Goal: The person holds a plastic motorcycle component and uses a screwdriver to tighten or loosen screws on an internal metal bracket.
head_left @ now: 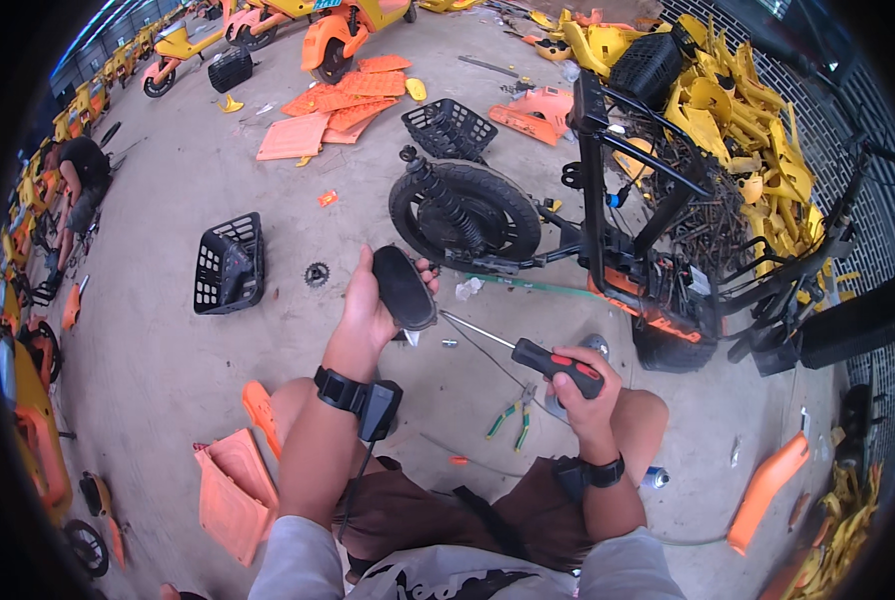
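My left hand [363,310] is closed around a black oval part [403,287], smooth and rounded like a small housing, and holds it up over the floor. My right hand [586,400] grips a screwdriver [558,368] by its black and red handle. The screwdriver's thin metal shaft points up and left, its tip close to the lower edge of the oval part. Whether the tip touches it, I cannot tell. Below the shaft, pliers [511,424] with green and yellow handles lie spread on the floor.
Ahead lies a wheel [465,215] with a shock absorber, joined to a stripped scooter frame [608,190]. Black baskets [230,262] and orange panels [343,100] lie about. Yellow covers [738,120] are heaped at the far right. Another person [80,180] is low down at the far left.
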Demonstrator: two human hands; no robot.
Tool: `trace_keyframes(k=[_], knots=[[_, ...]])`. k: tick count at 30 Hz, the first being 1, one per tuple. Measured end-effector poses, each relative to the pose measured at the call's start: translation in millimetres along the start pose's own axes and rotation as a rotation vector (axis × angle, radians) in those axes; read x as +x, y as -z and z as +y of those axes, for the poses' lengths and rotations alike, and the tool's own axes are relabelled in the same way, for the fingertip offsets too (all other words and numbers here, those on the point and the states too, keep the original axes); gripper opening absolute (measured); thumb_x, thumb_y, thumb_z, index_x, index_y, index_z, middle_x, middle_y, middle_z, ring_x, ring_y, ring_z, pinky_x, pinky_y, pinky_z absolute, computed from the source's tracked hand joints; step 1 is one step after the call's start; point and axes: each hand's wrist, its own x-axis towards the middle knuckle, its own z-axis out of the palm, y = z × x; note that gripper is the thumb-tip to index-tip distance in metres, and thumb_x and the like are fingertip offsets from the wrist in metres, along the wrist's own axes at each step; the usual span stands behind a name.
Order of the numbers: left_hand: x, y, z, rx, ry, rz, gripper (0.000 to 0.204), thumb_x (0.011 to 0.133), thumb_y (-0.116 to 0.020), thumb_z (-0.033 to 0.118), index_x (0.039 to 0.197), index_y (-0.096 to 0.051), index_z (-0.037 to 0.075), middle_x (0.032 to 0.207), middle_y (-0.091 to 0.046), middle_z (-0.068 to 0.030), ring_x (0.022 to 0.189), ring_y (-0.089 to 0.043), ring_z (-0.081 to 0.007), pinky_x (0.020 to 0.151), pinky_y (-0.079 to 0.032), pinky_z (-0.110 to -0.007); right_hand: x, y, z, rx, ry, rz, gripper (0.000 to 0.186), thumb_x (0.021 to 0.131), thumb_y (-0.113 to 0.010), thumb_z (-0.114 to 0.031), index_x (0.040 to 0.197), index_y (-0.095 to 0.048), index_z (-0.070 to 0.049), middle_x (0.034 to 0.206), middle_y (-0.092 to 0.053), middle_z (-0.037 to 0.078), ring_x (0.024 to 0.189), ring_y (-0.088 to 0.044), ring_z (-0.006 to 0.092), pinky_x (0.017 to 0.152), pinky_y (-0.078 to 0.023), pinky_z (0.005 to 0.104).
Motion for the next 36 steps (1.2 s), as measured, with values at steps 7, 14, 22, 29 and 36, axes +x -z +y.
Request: trace_keyframes(k=[7, 14, 22, 29, 36], knots=[[-1, 2, 6, -0.019, -0.018, -0.088, 0.059, 0.102, -0.025, 0.054, 0.108, -0.05, 0.001, 0.094, -0.059, -0.0193, 0.08, -0.061, -0.0336, 0.077, -0.055, -0.048, 7, -3, -2, 0.14, -0.032, 0.112, 0.031, 0.083, -0.072, -0.014, 0.107, -0.065, 0.003, 0.088, -0.066, 0.008, 0.067, -0.063, 0.0119, 0.062, -0.049, 0.0228], [-6, -1, -3, 0.172, -0.055, -0.075, 0.057, 0.102, -0.024, 0.055, 0.103, -0.05, 0.005, 0.086, -0.062, -0.018, 0.07, -0.063, -0.0295, 0.069, -0.056, -0.046, 2, -6, 2, 0.237, 0.027, 0.182, 0.041, 0.086, -0.068, -0.03, 0.101, -0.063, 0.008, 0.072, -0.062, 0.009, 0.054, -0.056, 0.0117, 0.049, -0.044, 0.0231], [-7, -2, -4, 0.232, -0.073, -0.094, 0.057, 0.101, -0.026, 0.057, 0.105, -0.051, 0.006, 0.084, -0.063, -0.017, 0.069, -0.064, -0.0281, 0.068, -0.056, -0.045, 5, -7, -5, 0.22, 0.029, 0.133, 0.038, 0.086, -0.068, -0.028, 0.098, -0.064, 0.008, 0.071, -0.062, 0.01, 0.053, -0.056, 0.0106, 0.049, -0.043, 0.0223], [-9, -8, -1, 0.273, -0.09, -0.093, 0.056, 0.101, -0.027, 0.056, 0.105, -0.05, 0.006, 0.084, -0.063, -0.017, 0.068, -0.064, -0.0273, 0.068, -0.057, -0.044, 4, -10, -5, 0.214, 0.002, 0.132, 0.038, 0.086, -0.068, -0.027, 0.099, -0.063, 0.008, 0.07, -0.063, 0.009, 0.052, -0.055, 0.0104, 0.049, -0.043, 0.0219], [-10, -7, -2, 0.3, -0.101, -0.079, 0.059, 0.101, -0.028, 0.057, 0.111, -0.051, 0.003, 0.084, -0.062, -0.0168, 0.069, -0.063, -0.0281, 0.068, -0.055, -0.044, 4, -10, -5, 0.207, -0.009, 0.124, 0.038, 0.086, -0.069, -0.026, 0.1, -0.062, 0.009, 0.071, -0.063, 0.01, 0.053, -0.055, 0.0103, 0.049, -0.044, 0.0219]])
